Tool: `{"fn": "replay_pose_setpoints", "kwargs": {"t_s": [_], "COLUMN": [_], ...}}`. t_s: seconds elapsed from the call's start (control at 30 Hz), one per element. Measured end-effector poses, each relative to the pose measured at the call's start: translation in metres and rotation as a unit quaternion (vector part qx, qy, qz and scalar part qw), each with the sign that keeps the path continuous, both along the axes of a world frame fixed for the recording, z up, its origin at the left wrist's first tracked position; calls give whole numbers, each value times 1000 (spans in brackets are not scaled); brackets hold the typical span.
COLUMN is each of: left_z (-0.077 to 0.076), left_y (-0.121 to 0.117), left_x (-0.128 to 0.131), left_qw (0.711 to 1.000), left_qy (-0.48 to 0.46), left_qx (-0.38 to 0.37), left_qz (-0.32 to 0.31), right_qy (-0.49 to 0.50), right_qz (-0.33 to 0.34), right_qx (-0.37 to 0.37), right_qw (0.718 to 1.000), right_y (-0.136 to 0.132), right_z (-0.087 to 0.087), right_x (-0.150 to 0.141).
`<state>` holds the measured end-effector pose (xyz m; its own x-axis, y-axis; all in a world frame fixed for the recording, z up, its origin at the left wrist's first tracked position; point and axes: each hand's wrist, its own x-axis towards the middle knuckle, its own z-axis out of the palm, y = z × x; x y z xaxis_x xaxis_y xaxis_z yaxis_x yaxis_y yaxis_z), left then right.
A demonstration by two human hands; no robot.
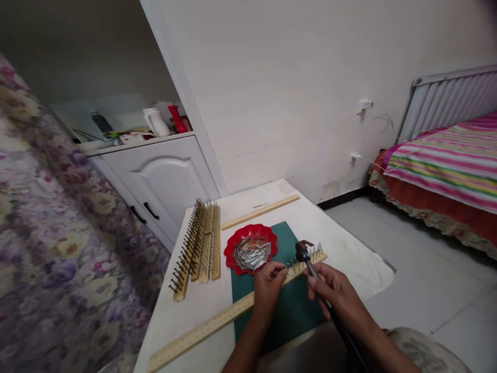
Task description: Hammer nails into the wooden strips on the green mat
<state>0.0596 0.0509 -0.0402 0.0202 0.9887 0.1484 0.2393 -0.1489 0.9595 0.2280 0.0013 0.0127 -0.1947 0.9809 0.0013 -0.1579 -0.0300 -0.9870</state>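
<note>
My right hand (337, 291) grips a claw hammer (311, 269) by its shaft, its metal head raised just above a long wooden strip. That strip (209, 328) lies diagonally over a green mat (298, 308), with rows of small holes along its near left part and several nails (318, 250) standing in its far right end. At the strip's upper edge my left hand (267, 285) is closed in a pinch on a nail (287, 270), mostly hidden by the fingertips. Just beyond it sits a red scalloped dish (230, 247) holding loose nails (252, 255).
Wooden strips full of upright nails (194, 243) lie side by side on the table's left. Another strip (260, 212) lies near the back edge, beside a loose nail. A white cabinet (166, 181), floral curtain (85, 248) and bed (446, 160) surround the cloth-covered table (349, 259).
</note>
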Motion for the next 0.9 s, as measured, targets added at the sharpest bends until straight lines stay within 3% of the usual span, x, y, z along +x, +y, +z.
{"fn": "replay_pose_setpoints", "kwargs": {"t_s": [0.47,0.9], "left_z": [-3,-4], "left_y": [-2,-1], "left_x": [5,6], "left_qw": [986,976], "left_qy": [147,195], "left_qx": [73,97], "left_qz": [-5,0], "right_qy": [6,-2], "right_qz": [7,67], "right_qx": [1,-8], "right_qw": [1000,998], "right_y": [-1,-5], "right_z": [-4,-7], "right_x": [1,-8]}}
